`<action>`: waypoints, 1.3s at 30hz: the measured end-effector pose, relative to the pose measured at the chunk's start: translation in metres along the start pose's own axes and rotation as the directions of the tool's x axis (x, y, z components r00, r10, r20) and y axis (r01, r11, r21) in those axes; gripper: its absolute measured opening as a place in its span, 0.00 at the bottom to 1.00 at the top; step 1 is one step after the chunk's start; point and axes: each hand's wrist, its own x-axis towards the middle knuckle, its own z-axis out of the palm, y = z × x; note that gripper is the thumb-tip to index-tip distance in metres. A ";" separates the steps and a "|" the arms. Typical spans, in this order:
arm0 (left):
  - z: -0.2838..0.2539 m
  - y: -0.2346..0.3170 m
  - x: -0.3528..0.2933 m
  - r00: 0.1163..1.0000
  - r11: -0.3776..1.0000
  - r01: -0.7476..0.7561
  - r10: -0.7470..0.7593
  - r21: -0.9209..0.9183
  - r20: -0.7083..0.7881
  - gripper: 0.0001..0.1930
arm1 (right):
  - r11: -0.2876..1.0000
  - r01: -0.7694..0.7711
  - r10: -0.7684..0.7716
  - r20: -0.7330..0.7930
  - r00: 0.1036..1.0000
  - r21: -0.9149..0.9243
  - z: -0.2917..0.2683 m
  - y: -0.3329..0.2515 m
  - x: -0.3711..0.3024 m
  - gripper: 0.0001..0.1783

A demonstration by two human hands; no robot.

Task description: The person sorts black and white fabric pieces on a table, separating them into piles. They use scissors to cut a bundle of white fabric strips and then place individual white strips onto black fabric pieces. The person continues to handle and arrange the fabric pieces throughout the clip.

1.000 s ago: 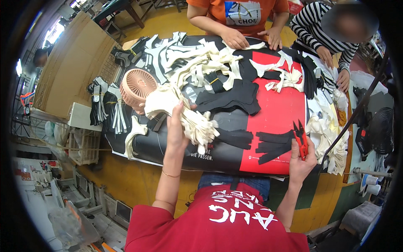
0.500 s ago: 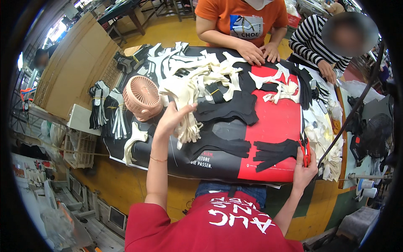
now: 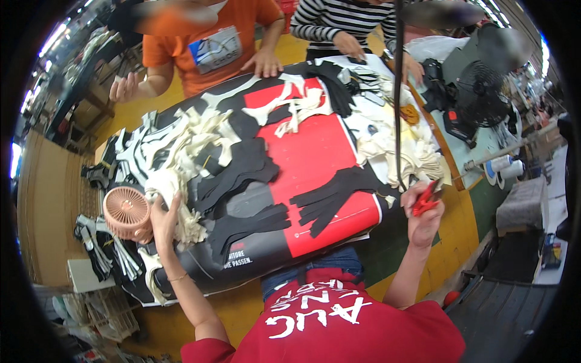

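Note:
My left hand [image 3: 164, 222] grips a bunch of cream fabric pieces [image 3: 163, 183], thumb on the near side and the other fingers partly hidden. These belong to a loose heap of cut cream and white-black cloth [image 3: 200, 136] on the padded table. Scissors with red handles [image 3: 426, 204] are in my right hand [image 3: 422, 219], raised beside the table's right end; their blades are blurred. Black fabric pieces lie between my hands, one stack [image 3: 333, 196] partly over the red part of the cover and another [image 3: 251, 224] nearer my left hand.
A pink desk fan [image 3: 128, 213] stands left of my left hand. Across the table are a person in orange [image 3: 196, 54] and one in stripes [image 3: 339, 24]. A dark cord [image 3: 397, 103] hangs near my right hand. Cream scraps [image 3: 399, 145] cover the right end.
The view has swung to the right. My right hand has lifted the scissors off beyond the table edge. My left hand stays at the cream pieces. The person in orange has raised one hand.

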 end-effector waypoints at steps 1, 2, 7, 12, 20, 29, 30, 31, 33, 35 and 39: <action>-0.002 0.002 -0.001 0.998 0.998 0.045 -0.046 0.038 0.034 0.32 | 0.998 0.051 -0.048 -0.095 0.994 0.032 -0.007 -0.002 0.005 0.37; 0.001 0.004 -0.006 1.000 0.996 0.022 -0.020 0.084 -0.021 0.32 | 0.999 0.047 -0.047 -0.167 0.985 -0.003 -0.016 -0.006 0.012 0.33; 0.013 0.022 -0.036 0.976 0.934 0.095 -0.020 0.344 -0.215 0.38 | 0.733 -0.200 -0.032 -0.327 0.944 -0.650 -0.049 0.004 0.067 0.20; 0.009 0.046 -0.070 0.945 0.956 -0.105 0.181 0.272 -0.272 0.32 | 0.485 -0.028 -0.003 -0.033 0.999 -0.874 -0.051 0.030 0.102 0.21; 0.012 0.075 -0.101 0.945 0.959 -0.134 0.200 0.250 -0.258 0.27 | 0.290 0.361 0.236 0.432 0.871 -0.886 -0.027 0.115 0.179 0.24; 0.000 0.059 -0.098 0.922 0.976 -0.077 0.148 0.206 -0.359 0.20 | 0.388 0.218 0.016 0.242 0.970 -0.896 -0.065 0.106 0.152 0.21; 0.000 0.056 -0.096 0.917 0.976 -0.071 0.145 0.208 -0.371 0.20 | 0.404 0.223 -0.057 0.219 0.974 -0.887 -0.070 0.096 0.144 0.20; 0.001 0.053 -0.093 0.918 0.982 -0.047 0.115 0.184 -0.379 0.20 | 0.420 0.155 -0.084 0.131 0.988 -0.894 -0.074 0.086 0.135 0.19; 0.004 0.048 -0.085 0.906 0.973 -0.063 0.149 0.223 -0.396 0.21 | 0.531 0.134 -0.133 0.074 0.988 -0.837 -0.084 0.059 0.104 0.15; 0.009 0.043 -0.074 0.882 0.963 -0.045 0.163 0.265 -0.443 0.19 | 0.538 0.025 -0.144 -0.063 0.988 -0.843 -0.084 0.042 0.071 0.13; 0.011 0.041 -0.047 0.871 0.934 0.057 0.126 0.353 -0.475 0.18 | 0.621 -0.076 -0.098 -0.174 0.980 -0.780 -0.057 0.036 0.016 0.13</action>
